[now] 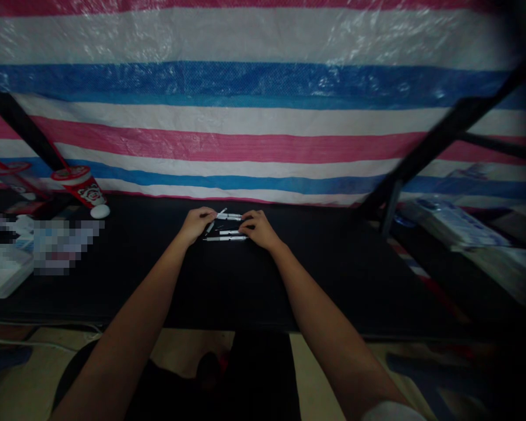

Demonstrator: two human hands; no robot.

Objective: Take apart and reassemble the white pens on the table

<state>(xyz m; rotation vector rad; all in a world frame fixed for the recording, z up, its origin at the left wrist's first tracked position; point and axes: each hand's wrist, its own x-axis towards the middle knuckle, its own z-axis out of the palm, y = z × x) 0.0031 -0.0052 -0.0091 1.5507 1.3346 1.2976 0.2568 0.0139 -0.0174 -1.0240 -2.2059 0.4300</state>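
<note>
The 3 white pens (226,233) lie with long axes left-right between both hands, left hand (196,223) pinching 1 tilted pen (214,222), right hand (258,229) curled over their right ends.

No legible text anywhere.

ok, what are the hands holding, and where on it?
Both hands grip one pen by its ends: left hand at the left end, right hand at the right. Two pens lie loose below.
</note>
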